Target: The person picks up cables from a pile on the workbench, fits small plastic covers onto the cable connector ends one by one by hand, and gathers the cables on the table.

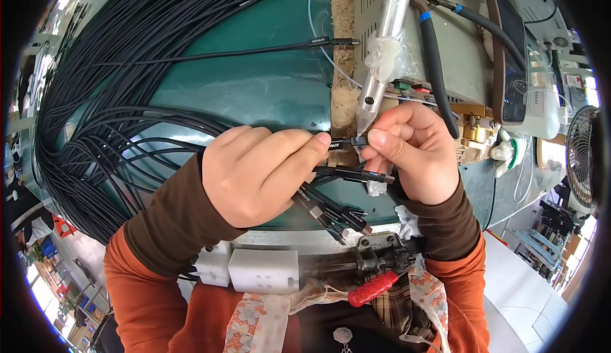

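Note:
My left hand (pixel 258 172) is closed around several black cables, its thumb and forefinger pinching one plug (pixel 340 144) with white lettering. Other cable ends (pixel 340 216) fan out below that hand, some with metal tips showing. At the pinched plug's tip, my right hand (pixel 417 156) has thumb and forefinger together; whether they grip the plug itself or a small dark piece on it, I cannot tell. Just above the plug, the pointed tip of a metal tube (pixel 371 98) comes down close to my right fingers. Clear wrapping covers part of this tube.
A large pile of black cables (pixel 76 143) spreads over the green mat (pixel 254 86) at left. One cable end (pixel 321 42) lies near the wooden edge. Black-handled pliers (pixel 436 67) rest at upper right. A red-handled clamp (pixel 373 289) and white block (pixel 263 270) sit before me.

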The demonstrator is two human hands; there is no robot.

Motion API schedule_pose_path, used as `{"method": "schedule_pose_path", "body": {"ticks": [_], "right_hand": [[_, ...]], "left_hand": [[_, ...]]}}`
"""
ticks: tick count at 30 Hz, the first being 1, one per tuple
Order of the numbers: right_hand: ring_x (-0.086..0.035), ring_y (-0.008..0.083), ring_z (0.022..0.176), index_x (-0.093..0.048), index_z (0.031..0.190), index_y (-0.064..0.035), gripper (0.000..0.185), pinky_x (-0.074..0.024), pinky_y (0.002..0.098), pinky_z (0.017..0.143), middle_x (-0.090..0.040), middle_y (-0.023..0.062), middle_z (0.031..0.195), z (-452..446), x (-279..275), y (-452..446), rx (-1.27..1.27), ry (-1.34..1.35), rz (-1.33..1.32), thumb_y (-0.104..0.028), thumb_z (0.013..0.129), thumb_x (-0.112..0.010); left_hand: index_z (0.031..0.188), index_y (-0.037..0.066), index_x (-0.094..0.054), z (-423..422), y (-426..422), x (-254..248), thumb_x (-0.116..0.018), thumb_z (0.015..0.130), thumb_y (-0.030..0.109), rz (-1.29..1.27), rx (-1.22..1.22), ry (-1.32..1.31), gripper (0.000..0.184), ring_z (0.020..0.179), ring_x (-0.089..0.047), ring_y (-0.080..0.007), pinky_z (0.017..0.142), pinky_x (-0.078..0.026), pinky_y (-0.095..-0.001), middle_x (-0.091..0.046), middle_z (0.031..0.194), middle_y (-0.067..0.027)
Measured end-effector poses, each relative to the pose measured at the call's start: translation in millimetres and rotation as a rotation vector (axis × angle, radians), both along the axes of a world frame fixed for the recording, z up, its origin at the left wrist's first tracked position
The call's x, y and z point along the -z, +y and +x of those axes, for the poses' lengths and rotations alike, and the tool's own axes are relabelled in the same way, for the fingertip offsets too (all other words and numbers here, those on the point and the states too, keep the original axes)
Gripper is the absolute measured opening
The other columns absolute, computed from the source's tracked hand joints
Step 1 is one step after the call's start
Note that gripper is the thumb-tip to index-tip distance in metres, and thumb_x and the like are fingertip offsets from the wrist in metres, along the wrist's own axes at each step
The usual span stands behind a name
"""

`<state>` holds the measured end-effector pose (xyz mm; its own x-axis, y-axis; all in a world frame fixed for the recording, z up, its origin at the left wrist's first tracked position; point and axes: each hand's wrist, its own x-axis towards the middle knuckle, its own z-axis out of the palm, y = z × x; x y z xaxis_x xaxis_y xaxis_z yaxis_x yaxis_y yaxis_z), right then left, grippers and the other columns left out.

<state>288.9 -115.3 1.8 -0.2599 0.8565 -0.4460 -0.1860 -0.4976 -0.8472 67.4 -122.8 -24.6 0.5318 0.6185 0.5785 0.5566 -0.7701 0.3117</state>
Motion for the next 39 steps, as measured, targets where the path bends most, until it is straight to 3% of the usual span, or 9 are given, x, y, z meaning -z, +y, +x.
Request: {"method": "schedule_pose_path", "body": {"ticks": [8,14,19,23,25,26,30,39], "right_hand": [[-0.063,0.0153,0.057,-0.057,0.092,0.0025,0.01,-0.052,0.0213,0.054,-0.066,0.0118,0.075,-2.0,-1.2,-6.9,-0.016,-0.044,0.072,0.005,0.085,-0.062],[-0.062,0.0157,0.057,-0.058,0.091,0.0027,0.009,-0.0529,0.0218,0.055,-0.066,0.0122,0.075,-7.4,2.7,-10.0,0.058,-0.04,0.165,0.007,0.084,-0.061],[-0.064,0.0146,0.064,-0.059,0.09,0.004,0.007,-0.0525,0.0205,0.06,-0.065,0.0101,0.076,-1.1,-5.4,-8.5,-0.065,-0.013,0.114,0.007,0.084,-0.062],[-0.062,0.0139,0.062,-0.061,0.089,0.0047,0.006,-0.0506,0.0207,0.058,-0.066,0.0104,0.076,1.8,-12.5,-7.9,-0.145,0.05,-0.044,0.007,0.083,-0.062],[-0.059,0.014,0.057,-0.062,0.09,0.0055,0.008,-0.049,0.0214,0.055,-0.066,0.0113,0.076,6.6,-12.8,-14.1,-0.153,-0.023,0.018,0.008,0.083,-0.061],[-0.06,0.0145,0.057,-0.061,0.09,0.0058,0.01,-0.0488,0.021,0.054,-0.066,0.0119,0.075,7.9,-14.2,-14.9,-0.15,0.011,-0.02,0.01,0.081,-0.06],[-0.058,0.0142,0.057,-0.062,0.087,0.0047,0.01,-0.0468,0.0214,0.053,-0.065,0.0105,0.073,5.2,-15.1,-22.2,-0.304,0.029,0.277,0.01,0.079,-0.063],[-0.054,0.0136,0.058,-0.064,0.08,0.0017,0.013,-0.0415,0.0224,0.052,-0.062,0.0069,0.068,-16.5,-2.1,-24.2,-0.288,-0.407,0.687,0.008,0.071,-0.07]], "left_hand": [[0.092,0.0,-0.066,-5.0,-4.0,-5.7,-0.074,0.068,0.004,-0.062,0.033,0.058,0.026,0.057,-0.055,-0.0162,0.05,-0.043,-0.0255,-0.065,0.088,-0.007],[0.094,-0.001,-0.065,-3.2,-0.1,-0.7,-0.068,0.072,0.007,-0.007,0.048,0.024,0.024,0.053,-0.047,-0.0139,0.048,-0.04,-0.0236,-0.063,0.087,-0.0066],[0.095,-0.001,-0.065,-1.5,1.4,1.3,-0.068,0.071,0.007,0.041,0.116,-0.039,0.026,0.053,-0.048,-0.0147,0.048,-0.041,-0.0244,-0.063,0.089,-0.0074],[0.095,0.0,-0.065,-2.1,-2.7,-1.6,-0.067,0.07,0.007,-0.062,0.138,-0.135,0.026,0.053,-0.048,-0.0155,0.048,-0.041,-0.0258,-0.06,0.083,-0.0059],[0.099,0.002,-0.064,-1.9,-7.5,-9.3,-0.064,0.071,0.007,-0.207,0.073,-0.037,0.029,0.053,-0.05,-0.0167,0.048,-0.041,-0.0281,-0.055,0.076,-0.0042],[0.104,0.005,-0.063,-2.1,-6.2,-5.8,-0.061,0.074,0.008,-0.151,0.127,-0.079,0.031,0.054,-0.05,-0.0173,0.048,-0.04,-0.0289,-0.05,0.072,-0.0024],[0.102,0.005,-0.063,-2.1,-7.3,-1.7,-0.067,0.074,0.011,-0.021,0.111,-0.124,0.029,0.054,-0.047,-0.0149,0.051,-0.041,-0.0267,-0.048,0.069,-0.0004],[0.091,0.006,-0.064,2.3,-11.5,3.7,-0.062,0.075,0.013,0.056,0.09,-0.131,0.017,0.057,-0.047,-0.0159,0.052,-0.039,-0.025,-0.048,0.07,-0.0012]]}}
